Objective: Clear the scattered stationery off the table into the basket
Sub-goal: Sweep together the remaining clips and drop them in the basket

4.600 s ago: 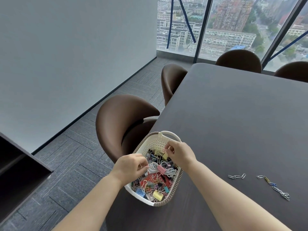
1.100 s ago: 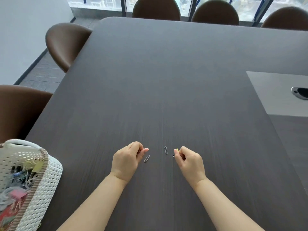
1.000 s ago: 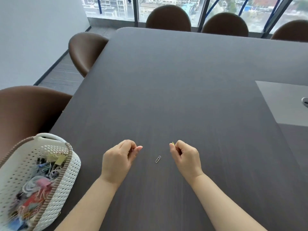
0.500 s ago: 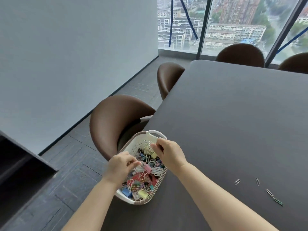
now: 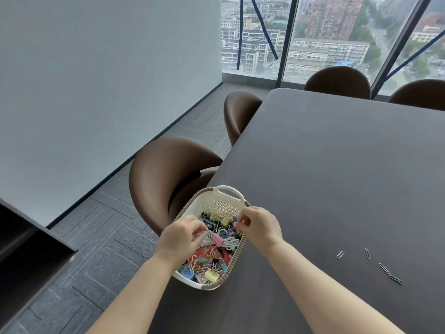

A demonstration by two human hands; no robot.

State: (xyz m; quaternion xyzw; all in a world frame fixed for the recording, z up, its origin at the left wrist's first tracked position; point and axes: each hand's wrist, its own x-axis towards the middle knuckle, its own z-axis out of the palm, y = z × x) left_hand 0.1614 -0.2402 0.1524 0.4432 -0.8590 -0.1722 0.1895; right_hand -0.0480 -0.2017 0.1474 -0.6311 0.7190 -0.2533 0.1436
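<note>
At the left edge of the dark wood-grain table (image 5: 337, 177), toward six o'clock, the white perforated plastic basket (image 5: 227, 189) of coloured clips (image 5: 218, 238) sits beneath the left hand (image 5: 179, 239) and right hand (image 5: 258, 226), fingers curled (holding anything, I cannot tell), with four loose wire paper clips (image 5: 340, 254) at four o'clock on open tabletop.

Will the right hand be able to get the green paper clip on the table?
Probably yes. The right hand is over the basket; the green paper clip lies uncovered on the table to its right, with only flat silver paper clips between them.
</note>
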